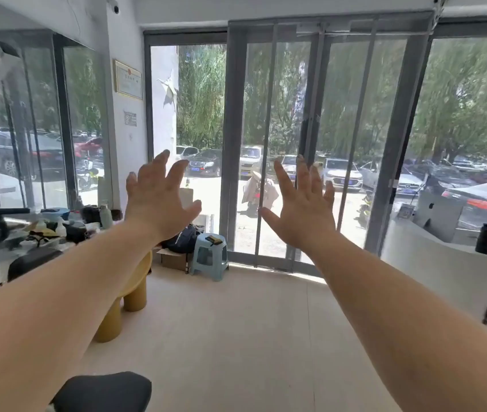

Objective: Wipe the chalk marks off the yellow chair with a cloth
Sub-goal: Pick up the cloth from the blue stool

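The left hand (159, 203) and right hand (303, 215) are held apart, fingers spread, nothing gripped. The yellow chair (133, 285) is partly hidden behind the left forearm; open floor (236, 337) is seen to its right.

I see the yellow chair (134, 296) as smooth, matt plastic, the blue stool (209, 258) as glossier plastic. The door frame (234, 144) looks grey matt metal.

Strong daylight pours in through the glass doors (233, 129), and the lot outside is nearly blown out. A sunlit strip crosses the floor (236, 337) at the sill. The door frames bow toward the edges. The left hand (159, 203), right hand (301, 212) and far-left corner look softly blurred.
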A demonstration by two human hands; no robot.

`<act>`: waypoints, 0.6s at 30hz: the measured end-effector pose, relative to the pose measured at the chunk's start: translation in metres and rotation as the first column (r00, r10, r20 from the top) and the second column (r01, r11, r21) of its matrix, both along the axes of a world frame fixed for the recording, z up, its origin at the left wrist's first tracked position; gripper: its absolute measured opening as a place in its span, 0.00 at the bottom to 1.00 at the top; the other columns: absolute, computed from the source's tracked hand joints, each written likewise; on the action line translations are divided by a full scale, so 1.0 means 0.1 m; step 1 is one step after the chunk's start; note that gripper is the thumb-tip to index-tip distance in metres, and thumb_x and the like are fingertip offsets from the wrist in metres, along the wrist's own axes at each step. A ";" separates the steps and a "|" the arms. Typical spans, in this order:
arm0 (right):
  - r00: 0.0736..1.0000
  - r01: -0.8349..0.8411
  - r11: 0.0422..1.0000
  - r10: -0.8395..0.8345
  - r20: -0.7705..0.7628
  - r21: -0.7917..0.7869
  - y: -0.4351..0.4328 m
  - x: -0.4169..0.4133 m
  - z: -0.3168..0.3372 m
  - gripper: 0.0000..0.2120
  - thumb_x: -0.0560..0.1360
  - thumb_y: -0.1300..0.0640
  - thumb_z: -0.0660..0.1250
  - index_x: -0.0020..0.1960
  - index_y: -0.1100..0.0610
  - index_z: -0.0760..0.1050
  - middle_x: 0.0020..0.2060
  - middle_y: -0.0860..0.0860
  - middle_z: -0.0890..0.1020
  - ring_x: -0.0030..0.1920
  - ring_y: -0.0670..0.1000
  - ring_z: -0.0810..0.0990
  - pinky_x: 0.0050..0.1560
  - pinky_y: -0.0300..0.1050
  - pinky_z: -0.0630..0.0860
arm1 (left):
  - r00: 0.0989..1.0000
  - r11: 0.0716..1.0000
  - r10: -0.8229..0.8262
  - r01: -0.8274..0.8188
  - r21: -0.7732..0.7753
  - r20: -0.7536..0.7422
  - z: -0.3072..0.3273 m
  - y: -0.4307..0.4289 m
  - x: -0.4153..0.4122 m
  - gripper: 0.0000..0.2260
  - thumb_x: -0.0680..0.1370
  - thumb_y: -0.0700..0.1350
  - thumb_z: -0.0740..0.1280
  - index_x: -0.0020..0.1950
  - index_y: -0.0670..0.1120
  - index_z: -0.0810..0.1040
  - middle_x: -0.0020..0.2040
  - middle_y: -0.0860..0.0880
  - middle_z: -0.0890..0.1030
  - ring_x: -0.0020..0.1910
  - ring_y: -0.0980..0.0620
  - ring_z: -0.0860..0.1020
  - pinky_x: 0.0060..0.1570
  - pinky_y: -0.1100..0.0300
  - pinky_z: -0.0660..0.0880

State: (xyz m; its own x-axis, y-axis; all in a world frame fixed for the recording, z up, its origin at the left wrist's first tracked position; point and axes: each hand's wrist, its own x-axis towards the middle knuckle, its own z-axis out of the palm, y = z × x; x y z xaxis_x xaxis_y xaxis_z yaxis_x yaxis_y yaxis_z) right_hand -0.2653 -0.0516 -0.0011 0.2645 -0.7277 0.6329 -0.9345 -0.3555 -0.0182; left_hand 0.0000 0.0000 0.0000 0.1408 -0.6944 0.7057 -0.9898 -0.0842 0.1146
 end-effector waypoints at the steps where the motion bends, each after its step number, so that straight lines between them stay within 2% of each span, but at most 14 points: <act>1: 1.000 0.002 1.000 -0.002 -0.017 -0.002 -0.18 0.14 -0.02 0.42 0.79 0.31 0.54 0.79 0.39 0.29 0.80 0.51 0.29 0.81 0.60 0.34 0.78 0.67 0.39 | 1.000 1.000 0.011 -0.011 0.010 0.029 -0.02 -0.19 0.11 0.37 0.76 0.64 0.64 0.79 0.55 0.52 0.81 0.46 0.49 0.78 0.39 0.53 0.75 0.36 0.52; 5: 1.000 0.008 0.998 -0.008 -0.007 0.061 -1.06 0.65 -0.09 0.43 0.78 0.29 0.54 0.80 0.40 0.30 0.80 0.52 0.31 0.81 0.60 0.35 0.78 0.67 0.39 | 0.995 0.991 0.063 -0.072 0.113 0.075 -0.12 -1.13 0.64 0.38 0.75 0.66 0.62 0.80 0.55 0.50 0.81 0.46 0.49 0.78 0.38 0.53 0.75 0.36 0.53; 9: 1.000 0.008 0.992 -0.006 -0.018 0.127 -1.92 1.03 -0.27 0.43 0.78 0.30 0.55 0.80 0.41 0.31 0.81 0.51 0.31 0.81 0.59 0.35 0.78 0.66 0.39 | 0.993 0.982 0.064 -0.080 0.173 0.100 -0.26 -2.04 1.09 0.37 0.74 0.65 0.64 0.78 0.56 0.52 0.80 0.45 0.53 0.76 0.37 0.58 0.73 0.35 0.56; 14: 0.999 0.005 0.979 0.002 -0.034 0.202 -3.03 1.21 -0.68 0.42 0.78 0.29 0.54 0.81 0.41 0.34 0.81 0.51 0.32 0.81 0.59 0.36 0.78 0.67 0.40 | 0.992 0.958 0.074 -0.100 0.268 0.107 -0.57 -3.16 1.29 0.36 0.73 0.67 0.59 0.76 0.55 0.54 0.76 0.45 0.60 0.73 0.37 0.62 0.71 0.36 0.60; 16: 1.000 0.005 0.971 0.003 -0.031 0.241 -3.55 1.21 -0.89 0.42 0.78 0.29 0.54 0.81 0.41 0.34 0.81 0.51 0.33 0.81 0.59 0.36 0.78 0.67 0.41 | 0.988 0.943 0.077 -0.115 0.312 0.131 -0.73 -3.66 1.32 0.37 0.70 0.69 0.56 0.75 0.55 0.53 0.75 0.45 0.61 0.74 0.36 0.62 0.70 0.34 0.61; 18: 0.999 -0.006 0.963 0.014 -0.029 0.268 -4.12 1.21 -1.08 0.42 0.78 0.30 0.55 0.81 0.41 0.35 0.81 0.52 0.34 0.81 0.59 0.37 0.78 0.67 0.42 | 0.990 0.930 0.068 -0.107 0.351 0.123 -0.92 -4.18 1.33 0.36 0.70 0.69 0.58 0.74 0.55 0.55 0.75 0.45 0.61 0.74 0.35 0.61 0.70 0.34 0.62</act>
